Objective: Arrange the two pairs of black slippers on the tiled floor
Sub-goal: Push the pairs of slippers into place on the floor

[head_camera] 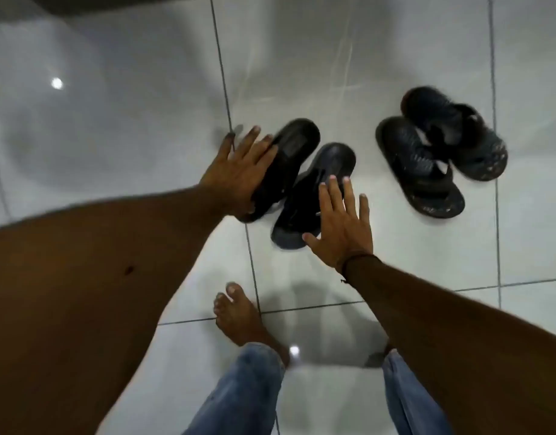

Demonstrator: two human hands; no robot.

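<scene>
Head-height view, steeply downward onto tiled floor (396,42)

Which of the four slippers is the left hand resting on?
The leftmost slipper of the smooth pair: the left hand lies across it. Its mate sits under the right hand; the speckled pair lies untouched.

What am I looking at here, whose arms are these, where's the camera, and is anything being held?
There is no machine: a camera worn on a person's head looks down at their own bare arms. On the white tiled floor lie two pairs of black slippers. The left hand rests flat against one slipper of the nearer pair; the right hand spreads open over its partner. Neither hand grips anything. The other pair lies untouched farther right. Below are a bare foot and jeans.
</scene>
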